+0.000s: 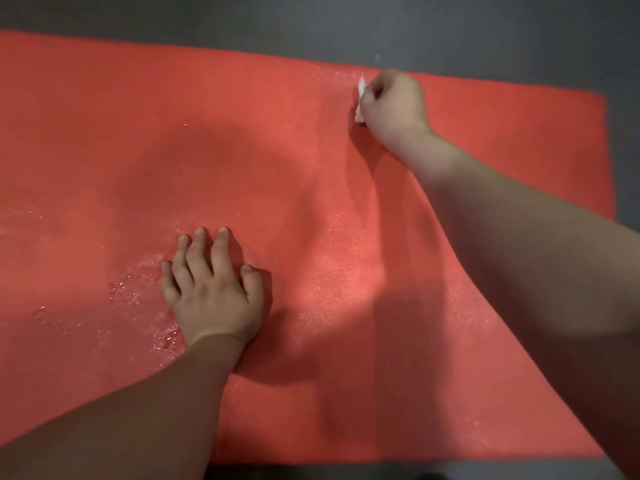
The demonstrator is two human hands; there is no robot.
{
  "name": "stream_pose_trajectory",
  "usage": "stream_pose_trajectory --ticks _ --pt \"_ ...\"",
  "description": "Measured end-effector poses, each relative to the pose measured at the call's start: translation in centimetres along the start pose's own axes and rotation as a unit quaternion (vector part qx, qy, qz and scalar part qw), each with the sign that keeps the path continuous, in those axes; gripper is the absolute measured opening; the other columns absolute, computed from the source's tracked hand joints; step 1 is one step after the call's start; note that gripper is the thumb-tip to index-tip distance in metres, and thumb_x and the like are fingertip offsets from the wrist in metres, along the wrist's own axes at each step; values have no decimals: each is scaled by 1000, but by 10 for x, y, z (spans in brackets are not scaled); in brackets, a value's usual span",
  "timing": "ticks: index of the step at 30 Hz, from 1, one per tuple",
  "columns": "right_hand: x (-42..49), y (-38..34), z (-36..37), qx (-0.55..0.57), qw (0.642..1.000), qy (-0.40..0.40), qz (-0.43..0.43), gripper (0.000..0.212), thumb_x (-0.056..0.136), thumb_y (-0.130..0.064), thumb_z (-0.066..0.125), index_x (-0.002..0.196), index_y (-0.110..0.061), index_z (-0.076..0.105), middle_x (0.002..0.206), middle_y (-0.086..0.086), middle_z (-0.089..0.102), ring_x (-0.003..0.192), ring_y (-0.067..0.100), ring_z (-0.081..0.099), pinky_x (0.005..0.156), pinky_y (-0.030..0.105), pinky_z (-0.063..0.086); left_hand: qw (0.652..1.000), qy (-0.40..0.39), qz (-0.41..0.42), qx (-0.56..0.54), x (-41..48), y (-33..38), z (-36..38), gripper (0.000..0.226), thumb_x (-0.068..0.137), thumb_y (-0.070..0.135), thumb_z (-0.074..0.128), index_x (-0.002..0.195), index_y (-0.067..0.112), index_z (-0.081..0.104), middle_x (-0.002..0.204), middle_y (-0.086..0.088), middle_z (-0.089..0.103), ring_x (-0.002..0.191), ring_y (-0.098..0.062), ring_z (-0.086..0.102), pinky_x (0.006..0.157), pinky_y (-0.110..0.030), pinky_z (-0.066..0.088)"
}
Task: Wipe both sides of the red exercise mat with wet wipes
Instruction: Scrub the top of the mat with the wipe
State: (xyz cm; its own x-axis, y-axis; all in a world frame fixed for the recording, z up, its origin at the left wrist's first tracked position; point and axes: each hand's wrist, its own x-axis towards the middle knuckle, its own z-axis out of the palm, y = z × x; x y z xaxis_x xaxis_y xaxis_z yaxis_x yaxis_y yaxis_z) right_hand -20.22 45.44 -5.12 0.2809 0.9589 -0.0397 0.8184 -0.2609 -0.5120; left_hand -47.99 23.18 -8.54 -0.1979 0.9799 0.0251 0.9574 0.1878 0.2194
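Two grips on the red mat [104, 133].
Left grip [213, 296] presses flat, fingers spread; right grip [393, 102] clenches a white wipe [360, 98] near the mat's far edge.

We see two bare forearms, uncovered as far as the picture shows them, one ending in the left hand [213, 292] with short, broad fingers, short-cut nails and a fine crease at the wrist, the other in the right hand [393, 102], rounded and smooth on its back.
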Motion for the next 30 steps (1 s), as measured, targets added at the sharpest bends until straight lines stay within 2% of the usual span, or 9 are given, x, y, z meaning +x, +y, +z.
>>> stream_pose_trajectory --ticks 2,5,9,12,15,18,20,26,30 --pt "4 6 -8 5 999 -6 42 35 97 -34 49 85 -8 70 77 0 73 89 20 69 84 31 50 1000 1 0 -1 0 0 0 67 85 40 45 149 18 48 158 -14 41 151 -33 26 121 -60 18" --pt "1 16 -12 -52 996 -4 67 35 98 -32 46 100 -5 68 104 17 71 109 34 58 89 36 42 1000 -1 0 -6 0 0 0 68 85 40 44 149 18 47 158 -15 40 151 -33 25 121 -60 17" --pt "-7 23 -7 -8 999 31 -1 27 94 -38 48 86 -14 58 92 15 68 81 29 56 66 30 31 1000 -3 2 -6 0 -1 -1 68 85 41 43 149 18 47 158 -15 40 151 -33 25 122 -60 16" --pt "-12 25 -5 -44 998 -3 -42 35 88 -34 37 77 -10 59 87 20 65 92 35 57 76 36 38 1000 -3 2 -7 0 0 -1 68 85 41 44 149 18 47 158 -15 39 152 -33 25 122 -60 16" --pt "-16 26 -3 -63 995 -15 -81 29 95 -34 46 71 -18 51 86 11 54 89 34 57 80 35 40 1000 -3 2 -9 1 0 0 68 85 40 44 149 18 47 158 -15 40 151 -33 25 121 -61 16" --pt "-13 28 4 -75 992 -14 -98 27 99 -26 48 100 -5 64 106 21 57 89 40 59 81 39 42 1000 2 3 -5 0 -1 0 68 85 40 45 149 18 47 157 -15 41 151 -34 26 121 -61 17" --pt "-6 27 5 -90 993 6 -81 30 101 -26 46 115 -6 63 116 23 58 96 42 59 83 40 42 1000 -2 2 -5 1 -1 0 69 85 41 44 150 18 47 158 -15 40 151 -34 26 121 -61 17" --pt "13 12 18 -124 986 85 78 32 101 -13 37 121 -8 62 128 15 56 114 32 57 98 33 39 1000 -12 -3 1 2 -1 1 69 85 43 42 151 21 45 159 -12 38 152 -32 24 122 -60 16" --pt "-4 -40 54 -106 993 59 14 39 94 -1 37 125 -9 58 126 12 56 116 30 55 99 33 40 1000 -17 -3 9 2 0 1 69 86 42 42 151 22 44 160 -11 38 153 -31 23 122 -59 15"
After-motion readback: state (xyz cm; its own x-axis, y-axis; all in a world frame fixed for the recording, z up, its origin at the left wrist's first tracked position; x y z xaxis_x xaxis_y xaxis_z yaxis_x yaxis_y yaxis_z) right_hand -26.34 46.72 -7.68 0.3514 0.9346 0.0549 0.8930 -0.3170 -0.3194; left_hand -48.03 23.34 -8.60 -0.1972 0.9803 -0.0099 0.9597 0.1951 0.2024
